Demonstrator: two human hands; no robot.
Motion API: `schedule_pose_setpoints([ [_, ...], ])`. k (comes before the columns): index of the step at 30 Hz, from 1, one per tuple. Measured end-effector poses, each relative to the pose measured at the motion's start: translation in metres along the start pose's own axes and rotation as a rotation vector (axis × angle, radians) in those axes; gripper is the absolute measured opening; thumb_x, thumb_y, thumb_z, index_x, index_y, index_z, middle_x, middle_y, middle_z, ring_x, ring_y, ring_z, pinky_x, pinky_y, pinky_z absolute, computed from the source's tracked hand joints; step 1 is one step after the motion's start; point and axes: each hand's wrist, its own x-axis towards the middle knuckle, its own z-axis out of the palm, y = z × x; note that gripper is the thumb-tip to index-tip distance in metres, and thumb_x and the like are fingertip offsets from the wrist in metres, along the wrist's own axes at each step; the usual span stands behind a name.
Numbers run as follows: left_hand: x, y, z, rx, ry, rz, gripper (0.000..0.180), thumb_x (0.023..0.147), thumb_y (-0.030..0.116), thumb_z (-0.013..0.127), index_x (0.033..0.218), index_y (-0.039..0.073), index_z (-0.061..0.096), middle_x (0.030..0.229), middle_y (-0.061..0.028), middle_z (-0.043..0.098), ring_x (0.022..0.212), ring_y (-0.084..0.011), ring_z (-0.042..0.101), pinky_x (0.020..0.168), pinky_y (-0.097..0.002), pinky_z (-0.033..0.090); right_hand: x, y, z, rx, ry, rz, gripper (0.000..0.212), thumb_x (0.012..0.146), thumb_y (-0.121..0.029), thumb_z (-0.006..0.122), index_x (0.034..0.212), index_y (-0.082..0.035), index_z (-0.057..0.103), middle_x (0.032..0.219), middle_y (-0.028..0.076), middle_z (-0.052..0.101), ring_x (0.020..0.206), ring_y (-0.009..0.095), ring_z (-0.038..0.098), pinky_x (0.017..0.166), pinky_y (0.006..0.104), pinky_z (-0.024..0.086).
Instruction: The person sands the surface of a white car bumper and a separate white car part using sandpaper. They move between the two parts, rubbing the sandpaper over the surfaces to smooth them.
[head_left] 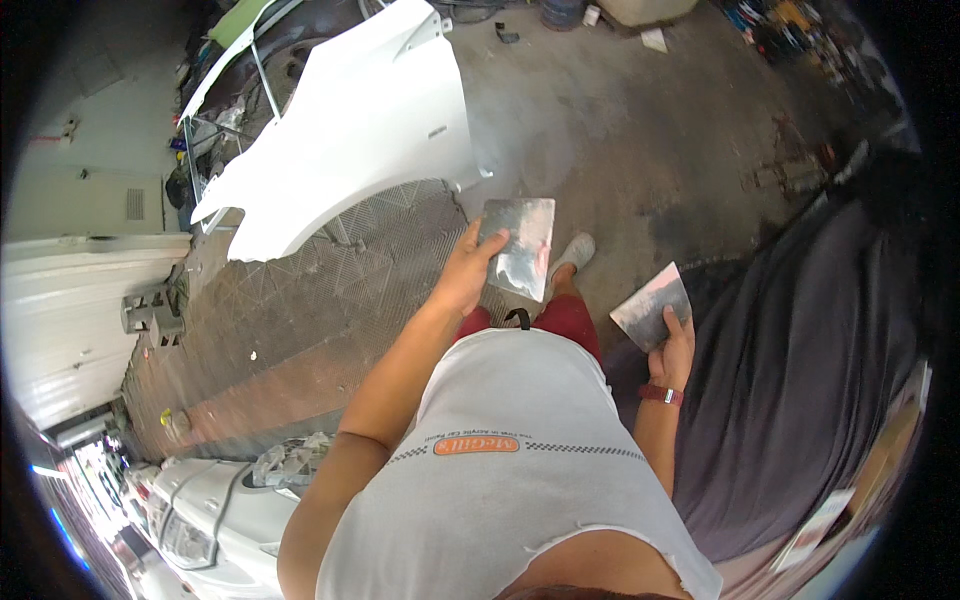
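My left hand (pixel 468 270) grips the near-left edge of a flat rectangular plate (pixel 522 245), thumb on top. Dark grey, white and pink smears cover its face. In my right hand (pixel 675 350) is a second flat plate (pixel 645 305), smeared grey and pink and tilted, with the thumb lying over it. The two plates are apart, both held out in front of my body. Beyond the left one, a white car fender panel (pixel 370 110) is held up on a metal stand (pixel 262 75). Neither plate touches the panel.
A dark cloth (pixel 790 380) drapes over something large on my right. At the lower left stands a white car (pixel 225 520). Concrete floor (pixel 590 110) lies ahead, with textured tiles (pixel 300 290) on the left. Assorted clutter (pixel 800 35) sits at the far right.
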Motion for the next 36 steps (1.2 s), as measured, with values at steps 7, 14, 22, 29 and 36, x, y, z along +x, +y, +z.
schedule_pose_setpoints([
  [7,0.135,0.01,0.092,-0.043,0.058,-0.005,0.068,0.107,0.022,0.067,0.162,-0.005,0.038,0.149,-0.0161,0.06,0.137,-0.0233,0.057,0.118,-0.0382,0.043,0.175,-0.099,0.079,-0.063,-0.19,0.064,0.041,0.102,-0.007,0.073,0.139,-0.003,0.059,0.129,0.009,0.07,0.116,0.021,0.07,0.099,0.0382,0.058],
  [14,0.225,0.069,0.154,0.243,0.005,0.0,0.088,0.104,0.035,0.071,0.166,-0.009,0.028,0.166,-0.0268,0.039,0.155,-0.0312,0.039,0.127,-0.039,0.031,0.285,-0.19,0.199,-0.189,-0.598,0.167,0.045,0.099,-0.003,0.074,0.141,0.0,0.057,0.122,0.009,0.073,0.108,0.019,0.071,0.098,0.0343,0.059],
  [22,0.368,0.199,0.151,-0.27,0.056,0.226,0.076,0.107,0.02,0.069,0.168,-0.001,0.028,0.148,-0.0171,0.061,0.132,-0.0222,0.062,0.111,-0.0372,0.052,0.405,-0.226,0.343,-0.615,-0.786,0.114,0.035,0.098,0.004,0.066,0.131,-0.004,0.058,0.124,0.008,0.07,0.11,0.017,0.067,0.098,0.0321,0.052],
  [29,0.511,0.309,0.157,0.486,0.235,0.331,0.082,0.109,0.045,0.061,0.164,-0.008,0.031,0.146,-0.0326,0.059,0.14,-0.0322,0.058,0.117,-0.0379,0.043,0.468,-0.272,0.533,-1.442,-0.857,-1.175,0.062,0.081,0.012,0.06,0.138,-0.013,0.067,0.144,0.015,0.06,0.138,0.037,0.055,0.12,0.053,0.04],
  [36,0.601,0.375,0.107,0.136,0.697,0.552,0.081,0.11,0.04,0.061,0.163,-0.012,0.029,0.141,-0.0273,0.062,0.125,-0.0245,0.062,0.108,-0.0337,0.05,0.519,-0.259,0.666,-1.567,-1.322,-1.196,0.073,0.078,0.01,0.061,0.142,-0.024,0.07,0.15,0.008,0.056,0.147,0.038,0.047,0.127,0.066,0.026],
])
